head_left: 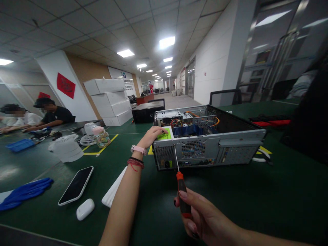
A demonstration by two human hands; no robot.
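Observation:
An opened desktop computer case (238, 147) lies on its side on the green table, its perforated back panel towards me. Inside it show coloured cables (176, 122) and metal drive bays. My left hand (153, 135) rests flat on the power supply (167, 133), which has a bright yellow-green label, at the case's near left corner. In my right hand (198, 210) is a screwdriver (181, 184) with a red and black handle, held by the grip. Its shaft points up and away, the tip at the back panel beside the power supply's vent.
Left of my arm lie a phone (76, 186), a white earbud case (85, 209), a white slab partly under my forearm (114, 188) and a blue glove (28, 191). Beyond are a jar (102, 138), a small fan (89, 133) and stacked white boxes (110, 102). Two people sit far left.

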